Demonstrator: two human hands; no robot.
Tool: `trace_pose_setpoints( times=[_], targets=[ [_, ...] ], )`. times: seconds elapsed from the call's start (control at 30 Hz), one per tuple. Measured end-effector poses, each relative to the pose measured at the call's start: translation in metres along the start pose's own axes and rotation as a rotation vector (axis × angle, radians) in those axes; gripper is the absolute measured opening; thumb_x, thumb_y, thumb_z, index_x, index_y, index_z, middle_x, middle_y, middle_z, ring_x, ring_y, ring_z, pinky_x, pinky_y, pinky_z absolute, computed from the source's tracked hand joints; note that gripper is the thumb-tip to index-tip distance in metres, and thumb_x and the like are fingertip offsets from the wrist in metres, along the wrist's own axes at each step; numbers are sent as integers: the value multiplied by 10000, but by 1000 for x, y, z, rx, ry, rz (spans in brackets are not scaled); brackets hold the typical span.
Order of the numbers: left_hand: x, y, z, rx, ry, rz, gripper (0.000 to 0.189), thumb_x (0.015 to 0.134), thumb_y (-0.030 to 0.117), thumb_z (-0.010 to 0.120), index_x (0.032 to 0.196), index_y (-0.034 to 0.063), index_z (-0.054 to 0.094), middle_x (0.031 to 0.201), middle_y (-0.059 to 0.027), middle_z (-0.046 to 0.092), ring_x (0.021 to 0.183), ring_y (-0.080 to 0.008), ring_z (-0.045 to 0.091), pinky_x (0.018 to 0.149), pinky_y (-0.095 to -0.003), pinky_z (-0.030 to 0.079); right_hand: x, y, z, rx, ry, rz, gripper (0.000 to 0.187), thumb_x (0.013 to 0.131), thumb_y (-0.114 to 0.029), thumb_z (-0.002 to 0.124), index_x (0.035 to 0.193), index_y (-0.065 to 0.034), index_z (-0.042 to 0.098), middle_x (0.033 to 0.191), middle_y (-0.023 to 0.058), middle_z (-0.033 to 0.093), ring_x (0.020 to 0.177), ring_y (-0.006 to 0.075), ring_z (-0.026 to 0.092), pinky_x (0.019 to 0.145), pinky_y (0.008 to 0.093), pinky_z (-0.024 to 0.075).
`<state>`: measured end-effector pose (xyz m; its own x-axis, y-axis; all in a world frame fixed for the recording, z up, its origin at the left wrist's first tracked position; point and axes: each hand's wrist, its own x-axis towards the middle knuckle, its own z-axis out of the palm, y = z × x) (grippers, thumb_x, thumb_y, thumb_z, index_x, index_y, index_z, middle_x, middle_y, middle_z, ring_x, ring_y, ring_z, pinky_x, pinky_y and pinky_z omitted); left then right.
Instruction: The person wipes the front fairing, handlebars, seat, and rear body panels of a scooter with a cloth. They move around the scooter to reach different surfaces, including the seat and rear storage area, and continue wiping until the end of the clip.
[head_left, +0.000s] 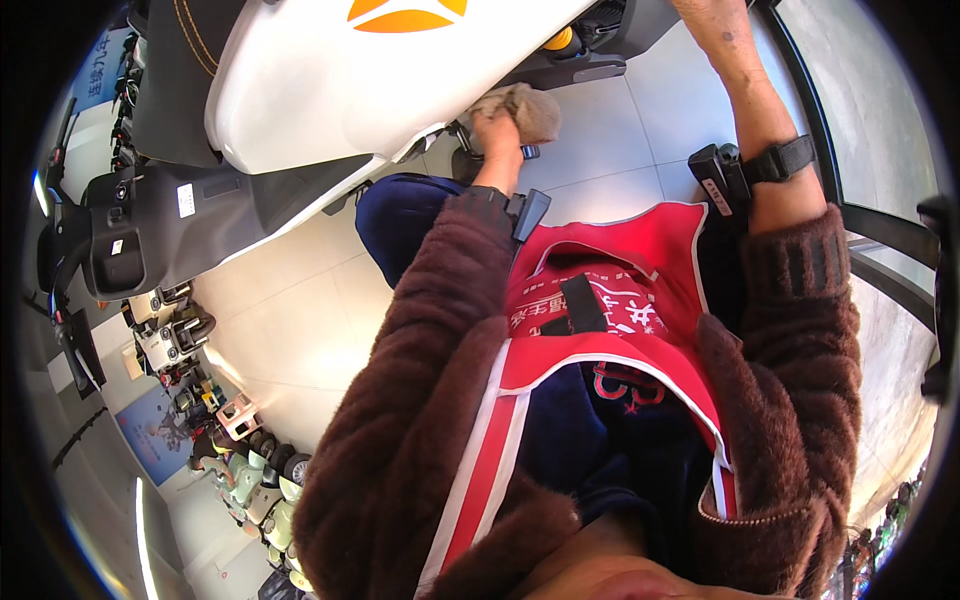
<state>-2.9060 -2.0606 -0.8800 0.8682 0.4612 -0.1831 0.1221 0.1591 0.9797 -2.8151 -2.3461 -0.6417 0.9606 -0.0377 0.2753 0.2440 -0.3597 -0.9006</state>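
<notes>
My left hand (499, 135) grips a beige cloth (536, 112) at the lower side of a white scooter (337, 90). The bunched cloth lies against the dark underside trim, and my fingertips are partly hidden by it. At the top edge of the view, my right hand (705, 13) is mostly cut off, so its fingers are out of sight. It is nearest the dark rear part of the scooter, beside a yellow-orange spring (559, 39). Orange emblem panels (409, 15) mark the white bodywork.
The scooter's dark footboard (225, 199) and handlebar (67, 330) extend left. A black-framed glass panel (870, 97) stands close to my right arm. Light floor tiles (300, 315) lie beneath. Farther back are a pink stool (238, 416), several parked scooters (262, 502) and another person (210, 457).
</notes>
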Motion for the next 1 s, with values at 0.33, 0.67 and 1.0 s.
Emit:
trace_pose_setpoints(
  times=[0.33,0.67,1.0],
  targets=[
    [-9,6,16,-30,181,44,295,946,63,564,1234,-4,558,1155,-126,653,1018,-235,620,923,-360,496,3,8,3,-21,-40,-20,503,905,-478,710,883,24,740,726,56,674,685,139,606,602,290,476],
    [22,-14,-36,-199,823,-142,328,968,115,536,1267,-17,565,1226,-175,639,1011,-292,641,872,-364,531,-5,-1,1,-13,-234,-55,424,958,-356,663,1022,57,735,867,140,737,767,199,673,671,324,535],
    [-38,22,77,-160,-341,-91,333,979,133,631,1288,34,558,1190,-101,657,1019,-222,670,894,-330,559,-3,7,4,-59,-202,-73,455,933,-381,694,957,71,737,772,101,707,701,166,642,611,310,512]
  ],
)
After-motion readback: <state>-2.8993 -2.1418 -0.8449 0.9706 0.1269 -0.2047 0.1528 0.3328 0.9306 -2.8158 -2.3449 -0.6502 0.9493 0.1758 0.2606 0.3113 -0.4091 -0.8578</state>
